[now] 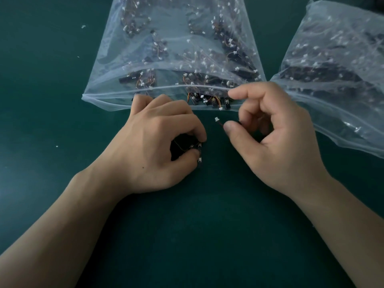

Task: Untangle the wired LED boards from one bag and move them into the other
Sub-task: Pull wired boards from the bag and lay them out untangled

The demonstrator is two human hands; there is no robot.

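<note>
Both bags lie on the dark green bench [197, 235], mouths towards the person. The middle bag [166, 48] is a clear zip bag stuffed with dark little boards, thin orange and yellow wires and white plugs, and a few of the LED boards [214, 99] poke out of its open mouth. The second bag [336, 69] sits off to the right, also holding a tangle of the same parts. The left hand [153, 142] rests on the bench just in front of the middle bag's mouth, its grip pinched with thumb and forefinger on a small clump of wired boards [199, 152]. The right hand [276, 134] hovers just beside it, its grip nipping a short wire between thumb and a curled finger, a white connector [216, 119] sticking out of the pinch towards the left hand; its forefinger reaches up to the zip edge of the middle bag. A few white specks [83, 26] lie on the bench to the left.
</note>
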